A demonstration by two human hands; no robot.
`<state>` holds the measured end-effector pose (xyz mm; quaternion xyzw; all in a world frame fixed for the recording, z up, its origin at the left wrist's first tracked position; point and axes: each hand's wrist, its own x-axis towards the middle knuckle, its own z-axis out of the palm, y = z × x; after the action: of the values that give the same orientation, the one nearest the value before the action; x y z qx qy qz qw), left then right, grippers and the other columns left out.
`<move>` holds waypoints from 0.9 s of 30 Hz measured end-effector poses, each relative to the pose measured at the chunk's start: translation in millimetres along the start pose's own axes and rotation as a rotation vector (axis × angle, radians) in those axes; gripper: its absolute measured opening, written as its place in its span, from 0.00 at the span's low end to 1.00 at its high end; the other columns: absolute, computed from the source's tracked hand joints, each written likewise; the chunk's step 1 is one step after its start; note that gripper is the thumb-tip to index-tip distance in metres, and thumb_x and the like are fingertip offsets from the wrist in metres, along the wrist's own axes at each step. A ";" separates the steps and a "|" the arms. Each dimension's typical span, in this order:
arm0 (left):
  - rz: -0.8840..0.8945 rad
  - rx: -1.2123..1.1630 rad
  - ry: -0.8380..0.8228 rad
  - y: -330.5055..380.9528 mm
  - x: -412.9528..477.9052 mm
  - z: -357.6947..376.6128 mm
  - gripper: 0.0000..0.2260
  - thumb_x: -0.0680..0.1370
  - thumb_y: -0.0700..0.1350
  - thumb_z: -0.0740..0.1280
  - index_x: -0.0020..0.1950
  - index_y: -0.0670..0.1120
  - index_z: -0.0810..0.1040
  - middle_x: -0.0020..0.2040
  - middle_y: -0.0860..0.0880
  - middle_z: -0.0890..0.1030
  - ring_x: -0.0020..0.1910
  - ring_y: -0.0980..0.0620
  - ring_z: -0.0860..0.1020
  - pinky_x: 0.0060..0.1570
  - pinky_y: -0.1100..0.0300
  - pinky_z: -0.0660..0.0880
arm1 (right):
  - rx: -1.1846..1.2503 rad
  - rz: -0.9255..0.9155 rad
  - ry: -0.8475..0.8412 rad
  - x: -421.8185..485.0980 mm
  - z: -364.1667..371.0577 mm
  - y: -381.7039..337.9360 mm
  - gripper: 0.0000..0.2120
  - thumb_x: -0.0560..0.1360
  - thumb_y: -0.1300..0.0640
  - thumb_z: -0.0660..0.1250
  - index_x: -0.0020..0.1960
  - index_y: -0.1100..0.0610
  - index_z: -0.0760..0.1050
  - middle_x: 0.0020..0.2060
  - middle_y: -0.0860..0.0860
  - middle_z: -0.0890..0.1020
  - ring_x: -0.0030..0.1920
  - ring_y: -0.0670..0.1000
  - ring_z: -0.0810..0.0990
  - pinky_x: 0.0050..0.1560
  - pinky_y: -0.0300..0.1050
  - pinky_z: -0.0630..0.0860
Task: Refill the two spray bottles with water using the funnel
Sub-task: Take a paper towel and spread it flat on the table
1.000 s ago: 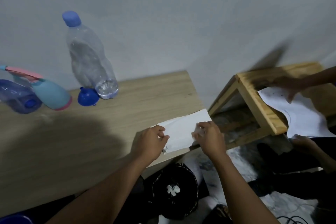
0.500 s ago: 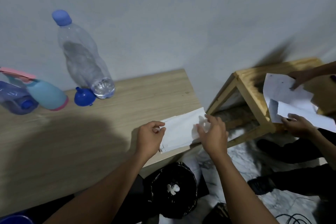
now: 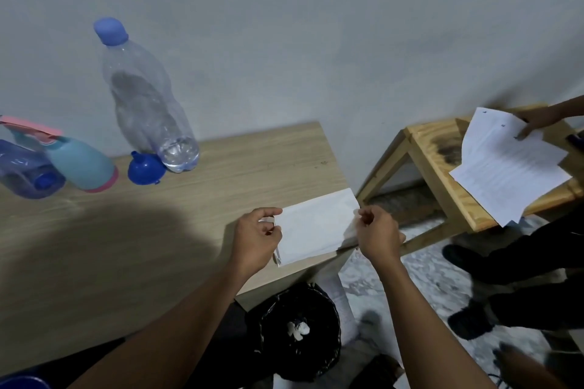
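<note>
A tall clear water bottle with a blue cap stands at the back of the wooden table, a little water in its base. A blue funnel lies against its foot. To the left lie a light blue spray bottle with pink trim and a clear purple spray bottle. A folded white paper lies on the table's right corner. My left hand pinches its left edge. My right hand has its fingers curled at the paper's right edge. Both hands are far from the bottles.
A black bin with a crumpled white scrap inside sits under the table's right corner. A wooden stool stands to the right, where another person holds sheets of paper. A grey wall runs behind the table.
My fingers loosened from the white paper half a second ago and are curled at its two edges again. The other person lifted their sheets higher over the stool.
</note>
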<state>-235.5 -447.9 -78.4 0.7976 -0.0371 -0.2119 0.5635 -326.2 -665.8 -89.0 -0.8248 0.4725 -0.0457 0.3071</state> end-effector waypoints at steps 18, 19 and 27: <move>-0.001 0.109 -0.025 -1.4 -1.4 -11.1 0.11 0.74 0.34 0.70 0.53 0.46 0.81 0.40 0.40 0.84 0.28 0.61 0.77 0.29 0.74 0.69 | 0.368 -0.051 0.045 -5.4 -11.3 -2.7 0.11 0.79 0.59 0.66 0.61 0.54 0.76 0.47 0.49 0.82 0.50 0.51 0.82 0.52 0.47 0.77; -0.004 0.114 -0.018 -0.7 -1.4 -12.0 0.10 0.74 0.34 0.70 0.51 0.46 0.81 0.40 0.40 0.84 0.30 0.60 0.78 0.30 0.74 0.70 | 0.448 -0.060 0.033 -6.7 -12.8 -4.5 0.11 0.80 0.60 0.65 0.61 0.55 0.75 0.46 0.50 0.82 0.48 0.51 0.82 0.50 0.46 0.79; -0.020 0.014 -0.005 8.3 -5.9 -18.1 0.10 0.75 0.32 0.69 0.56 0.39 0.82 0.42 0.37 0.84 0.28 0.62 0.77 0.27 0.74 0.70 | 0.582 -0.040 -0.114 -7.0 -10.8 -8.3 0.09 0.79 0.67 0.62 0.51 0.58 0.81 0.42 0.54 0.84 0.37 0.48 0.82 0.48 0.48 0.82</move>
<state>-232.5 -433.1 -64.1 0.8014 -0.0318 -0.2191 0.5556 -327.8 -662.1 -74.2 -0.7125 0.4049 -0.1388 0.5560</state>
